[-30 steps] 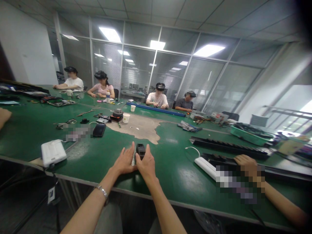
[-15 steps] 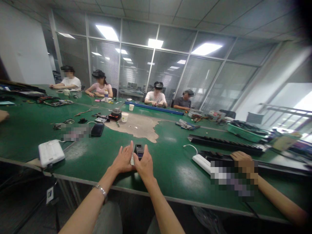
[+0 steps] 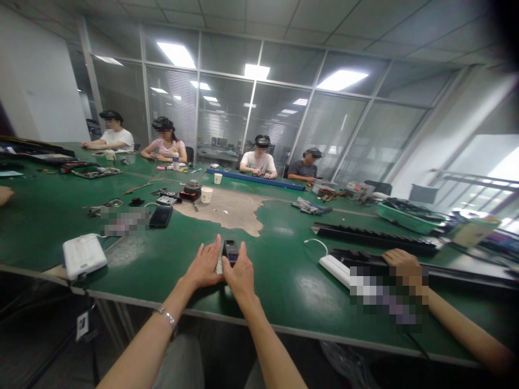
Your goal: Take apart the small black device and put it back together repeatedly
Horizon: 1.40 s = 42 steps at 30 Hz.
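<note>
Close to the table's near edge, a small dark grey boxy device (image 3: 231, 249) stands between my two hands, with a black recess or window on top and a purplish patch below it. My right hand (image 3: 240, 275) curves around its right and near side, thumb across the front and forefinger pointing up. On the other side, my left hand (image 3: 205, 265) has its fingers stretched out and spread, palm towards the device. A pale strip (image 3: 219, 265) shows between the left palm and the device; what it is I cannot make out.
On the green table (image 3: 279, 265) lie a white box (image 3: 84, 256), a black phone (image 3: 161, 216), a paper cup (image 3: 206, 195) and a white power strip-like bar (image 3: 334, 270). Another person's hand (image 3: 405, 265) rests at right by long black rails (image 3: 373, 240). Several people sit opposite.
My hands and the device keep almost the same place. The whole view has shifted very slightly.
</note>
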Available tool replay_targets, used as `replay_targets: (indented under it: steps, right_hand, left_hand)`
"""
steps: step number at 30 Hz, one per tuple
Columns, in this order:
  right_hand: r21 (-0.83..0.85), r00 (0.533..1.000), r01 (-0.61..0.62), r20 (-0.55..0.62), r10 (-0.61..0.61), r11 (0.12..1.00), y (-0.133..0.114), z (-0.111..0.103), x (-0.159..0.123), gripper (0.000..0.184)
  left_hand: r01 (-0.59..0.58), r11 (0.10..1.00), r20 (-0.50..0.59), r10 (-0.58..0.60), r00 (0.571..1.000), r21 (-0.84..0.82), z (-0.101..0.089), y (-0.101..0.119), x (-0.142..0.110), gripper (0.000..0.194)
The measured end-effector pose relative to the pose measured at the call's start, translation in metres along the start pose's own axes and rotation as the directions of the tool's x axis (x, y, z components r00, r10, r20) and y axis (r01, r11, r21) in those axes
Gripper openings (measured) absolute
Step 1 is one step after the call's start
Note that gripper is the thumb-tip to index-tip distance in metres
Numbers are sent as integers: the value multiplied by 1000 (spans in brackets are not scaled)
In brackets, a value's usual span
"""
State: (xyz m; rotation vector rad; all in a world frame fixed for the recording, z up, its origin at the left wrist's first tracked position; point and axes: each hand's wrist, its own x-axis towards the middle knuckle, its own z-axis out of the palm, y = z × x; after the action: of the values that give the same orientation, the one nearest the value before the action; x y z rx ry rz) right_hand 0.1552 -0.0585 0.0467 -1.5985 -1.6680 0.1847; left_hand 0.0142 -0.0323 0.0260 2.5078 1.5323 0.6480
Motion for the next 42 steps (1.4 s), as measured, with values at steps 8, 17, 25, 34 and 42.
replay_targets:
  steps: [8,17,25,34,42]
  right_hand:
    - [171,984,81,-171,-51,982,-3,-18,21,74]
    - [99,979,-5,-204,25,995,50,-20,14,74]
    - [82,980,23,-197,-6,996,69,-4,6,74]
    - [105,972,7,-233,18,994,73,-8,0,77]
    - [103,984,58,-172,-40,993,73,-9,0,74]
  left_hand:
    - [-12,1000,-16,12,1000,-7,5,-4,3,116]
    - [-9,999,-21,9,1000,-34,2,0,2,119]
    - [0,1000,3,0,1000,-21,0,2,2,116]
    - [-10,1000,8,10,1000,-13,0,2,2,115]
    - [-2,1000,-24,1,1000,-4,1,2,3,118]
